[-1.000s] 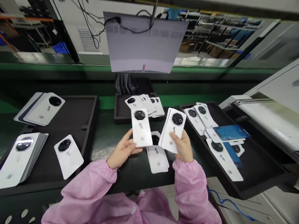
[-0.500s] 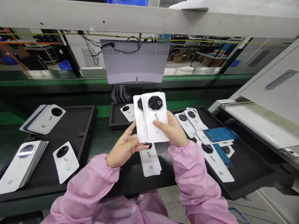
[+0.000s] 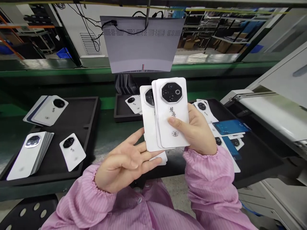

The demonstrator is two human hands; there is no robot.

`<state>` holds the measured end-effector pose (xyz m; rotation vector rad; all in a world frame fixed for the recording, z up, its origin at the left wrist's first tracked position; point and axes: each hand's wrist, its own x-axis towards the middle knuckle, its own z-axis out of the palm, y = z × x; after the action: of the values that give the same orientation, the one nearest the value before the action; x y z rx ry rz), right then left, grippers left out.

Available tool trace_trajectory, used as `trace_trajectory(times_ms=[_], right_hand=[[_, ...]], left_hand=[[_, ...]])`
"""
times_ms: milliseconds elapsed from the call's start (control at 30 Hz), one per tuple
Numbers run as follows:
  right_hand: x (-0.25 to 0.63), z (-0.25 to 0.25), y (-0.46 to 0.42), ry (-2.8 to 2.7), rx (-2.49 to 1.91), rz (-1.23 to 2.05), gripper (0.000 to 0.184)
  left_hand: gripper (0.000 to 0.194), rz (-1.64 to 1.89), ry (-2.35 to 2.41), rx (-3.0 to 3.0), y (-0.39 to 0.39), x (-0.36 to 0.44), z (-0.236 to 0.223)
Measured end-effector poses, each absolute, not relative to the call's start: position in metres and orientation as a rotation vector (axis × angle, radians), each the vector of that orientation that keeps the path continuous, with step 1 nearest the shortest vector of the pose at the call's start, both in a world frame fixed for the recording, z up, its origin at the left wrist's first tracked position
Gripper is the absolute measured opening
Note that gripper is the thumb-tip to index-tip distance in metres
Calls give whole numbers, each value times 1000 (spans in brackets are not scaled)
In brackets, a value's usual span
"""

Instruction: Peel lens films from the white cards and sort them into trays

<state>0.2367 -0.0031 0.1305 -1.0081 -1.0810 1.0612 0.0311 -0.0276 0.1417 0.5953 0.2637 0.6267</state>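
My right hand (image 3: 199,131) grips a small stack of white phone back covers (image 3: 171,115), each with a dark octagonal camera ring, held upright at chest height with the thumb across the front one. My left hand (image 3: 124,163) is open, palm up, fingers stretched toward the lower left corner of the stack, just touching or nearly touching it. A few more white covers (image 3: 161,157) lie on the bench below, mostly hidden by the hands. Both arms wear pink sleeves.
A black tray (image 3: 88,108) at left holds stacks of white covers (image 3: 30,156) and a single cover (image 3: 72,151). A right tray (image 3: 259,159) holds covers and blue films (image 3: 230,126). A small back tray (image 3: 120,111), a hanging grey panel (image 3: 141,44) and a white machine (image 3: 275,108) surround the bench.
The cover that my left hand held has joined the stack in my right hand. The stack has risen closer to the camera, and my left hand has let go and opened.
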Motion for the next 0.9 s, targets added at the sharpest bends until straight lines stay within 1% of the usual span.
trace_trajectory(times_ms=[100,400,467,533,633,700,800,833,900], right_hand=[[235,134,-9,-1090,-1009,1044,39],[230,140,-19,-1092,-1033,994,39],[228,142,-21,-1102,-1035,985,40],[226,141,-25,-1137,-1030,982,41],[226,131,-30,-1162,-1014,1005,40],[229,117,-33,-1065,-1017,968,37],[229,90,-32,-811,-1065,829,37],[226,81,-32,-755,-1083,832,36],[215,69,-30,-717,-1088,967,32]], left_hand=[[84,629,240,560,-32,28,143],[74,633,207,529,-38,15,140],[66,613,246,571,-37,15,137],[51,642,360,667,-33,17,131],[24,799,588,867,-27,21,121],[12,902,707,930,-23,21,117],[11,1002,812,926,-20,22,115],[12,1017,831,941,-19,23,113],[13,1031,860,1036,-16,27,108]])
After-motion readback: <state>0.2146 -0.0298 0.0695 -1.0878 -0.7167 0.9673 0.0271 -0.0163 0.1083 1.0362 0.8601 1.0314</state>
